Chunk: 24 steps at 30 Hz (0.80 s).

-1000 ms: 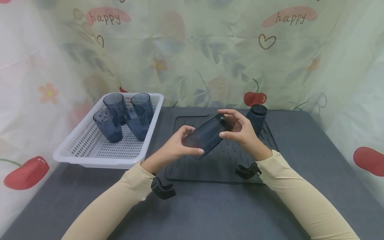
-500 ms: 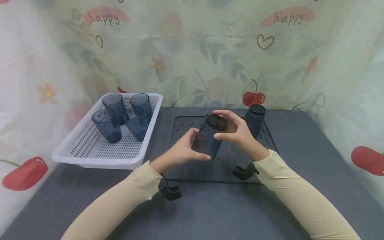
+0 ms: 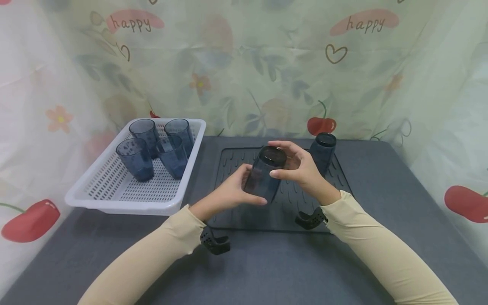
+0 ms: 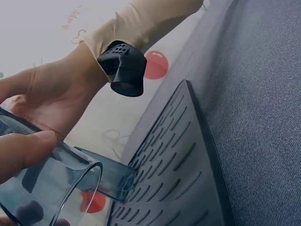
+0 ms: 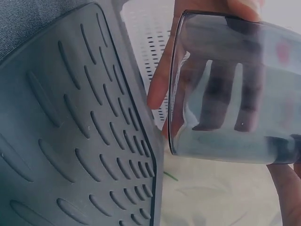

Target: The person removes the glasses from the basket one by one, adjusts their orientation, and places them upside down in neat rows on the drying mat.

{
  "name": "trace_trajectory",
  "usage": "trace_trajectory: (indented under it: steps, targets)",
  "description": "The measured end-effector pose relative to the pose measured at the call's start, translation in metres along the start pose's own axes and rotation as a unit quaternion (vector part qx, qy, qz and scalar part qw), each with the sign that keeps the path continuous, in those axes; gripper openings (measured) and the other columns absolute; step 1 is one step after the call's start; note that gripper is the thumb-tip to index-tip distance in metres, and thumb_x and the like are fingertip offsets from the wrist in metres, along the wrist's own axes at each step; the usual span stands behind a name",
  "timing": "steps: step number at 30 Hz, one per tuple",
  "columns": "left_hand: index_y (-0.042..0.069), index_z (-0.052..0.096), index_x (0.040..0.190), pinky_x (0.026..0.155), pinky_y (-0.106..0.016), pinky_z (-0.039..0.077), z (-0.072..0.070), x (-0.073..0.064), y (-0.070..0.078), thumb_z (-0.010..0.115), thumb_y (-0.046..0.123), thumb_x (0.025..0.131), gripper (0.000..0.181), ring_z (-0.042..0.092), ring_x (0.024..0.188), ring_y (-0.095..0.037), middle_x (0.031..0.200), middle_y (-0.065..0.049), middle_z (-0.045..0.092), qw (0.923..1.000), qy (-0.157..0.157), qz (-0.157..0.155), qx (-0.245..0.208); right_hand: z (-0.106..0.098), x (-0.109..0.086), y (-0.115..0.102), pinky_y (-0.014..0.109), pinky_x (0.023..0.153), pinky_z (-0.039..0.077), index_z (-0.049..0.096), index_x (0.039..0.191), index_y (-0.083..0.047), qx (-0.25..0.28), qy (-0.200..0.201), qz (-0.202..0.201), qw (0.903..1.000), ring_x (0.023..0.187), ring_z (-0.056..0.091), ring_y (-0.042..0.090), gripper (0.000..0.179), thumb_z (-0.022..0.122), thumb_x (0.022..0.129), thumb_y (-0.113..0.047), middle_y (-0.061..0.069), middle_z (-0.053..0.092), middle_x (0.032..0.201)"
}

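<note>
A blue-tinted drinking glass (image 3: 261, 180) is held upside down and slightly tilted above the black ridged drying mat (image 3: 244, 219). My left hand (image 3: 230, 190) grips it low, near the rim, with thumb in front and fingers behind. My right hand (image 3: 303, 171) holds its upper part, close to the dark base. In the right wrist view, the open rim of the glass (image 5: 225, 84) stands apart from the mat (image 5: 70, 122), and left-hand fingers show through the wall. A second glass (image 3: 323, 153) stands inverted at the mat's back right, partly hidden behind my right hand.
To the left, a white perforated plastic basket (image 3: 126, 206) contains several upright blue glasses (image 3: 138, 163). A dark grey cloth (image 3: 267, 267) covers the table. Behind it hangs a printed curtain (image 3: 244, 84).
Between my hands the held glass has turned from a slanted, nearly sideways pose to more upright, base up. My left hand has shifted right with it; the basket's glasses stay put.
</note>
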<state>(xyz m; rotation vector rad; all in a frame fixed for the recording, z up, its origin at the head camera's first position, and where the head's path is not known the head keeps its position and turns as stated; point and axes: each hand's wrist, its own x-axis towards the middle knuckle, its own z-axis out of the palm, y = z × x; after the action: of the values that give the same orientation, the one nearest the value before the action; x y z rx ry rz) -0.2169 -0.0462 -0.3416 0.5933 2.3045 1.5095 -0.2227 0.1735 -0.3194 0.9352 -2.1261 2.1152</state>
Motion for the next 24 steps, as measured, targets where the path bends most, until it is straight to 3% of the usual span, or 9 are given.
trace_trajectory:
  steps: [6, 13, 19, 24]
  targets:
    - [0.014, 0.038, 0.141, 0.097, -0.044, 0.048, -0.005, -0.005, 0.0, 0.083, 0.02, 0.075, 0.08, 0.051, 0.127, -0.025, 0.134, -0.007, 0.051, 0.9999, -0.004, -0.009, -0.005, -0.001, -0.002, -0.001, 0.028, 0.092, 0.053, 0.05, 0.138, -0.009, -0.01, 0.006, 0.007, 0.9999, 0.113, 0.061, 0.018, 0.066, 0.077, 0.079, -0.002, 0.003, 0.057, 0.131]
    - [0.012, 0.038, 0.142, 0.105, -0.047, 0.043, -0.013, -0.014, -0.004, 0.078, 0.01, 0.08, 0.074, 0.048, 0.13, -0.03, 0.141, -0.012, 0.046, 0.9996, -0.006, 0.015, -0.022, -0.003, -0.004, 0.0, 0.029, 0.09, 0.054, 0.049, 0.139, -0.008, -0.013, 0.01, 0.015, 0.9998, 0.113, 0.061, 0.018, 0.066, 0.077, 0.079, -0.002, 0.003, 0.057, 0.13]
    - [0.013, 0.041, 0.139, 0.094, -0.043, 0.051, -0.021, -0.023, -0.005, 0.069, 0.018, 0.089, 0.058, 0.056, 0.121, -0.029, 0.134, -0.012, 0.054, 0.9999, -0.002, 0.017, 0.004, -0.007, -0.004, 0.0, 0.028, 0.088, 0.054, 0.049, 0.139, -0.008, -0.023, 0.024, 0.016, 0.9993, 0.112, 0.061, 0.018, 0.066, 0.075, 0.079, 0.001, 0.003, 0.057, 0.129]
    - [0.011, 0.043, 0.138, 0.091, -0.043, 0.052, -0.024, -0.028, -0.005, 0.064, 0.019, 0.094, 0.049, 0.059, 0.117, -0.029, 0.128, -0.013, 0.06, 0.9994, -0.001, 0.027, 0.02, -0.01, -0.001, 0.002, 0.027, 0.088, 0.054, 0.049, 0.138, -0.008, -0.02, 0.034, 0.013, 0.9991, 0.111, 0.062, 0.017, 0.066, 0.075, 0.079, 0.004, 0.002, 0.058, 0.127]
